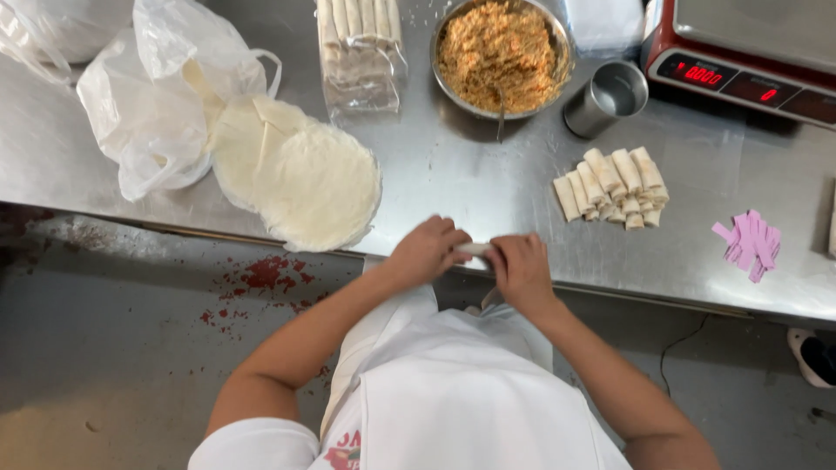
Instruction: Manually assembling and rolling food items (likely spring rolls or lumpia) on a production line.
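My left hand (427, 250) and my right hand (520, 268) both grip a pale rolled wrapper (475, 250) at the near edge of the steel table (453, 174). Only a short piece of the roll shows between my fingers. A stack of round thin wrappers (300, 178) lies to the left, partly over the table edge. A metal bowl of shredded orange-brown filling (501, 54) stands behind, with a utensil handle sticking out. A pile of finished rolls (614, 185) lies to the right.
White plastic bags (152, 104) sit at the far left. A clear pack of rolls (360, 52) lies at the back, a metal cup (607, 97) and a red scale (749, 57) to the right. Pink paper strips (749, 242) lie near the right edge. The floor shows red stains (266, 278).
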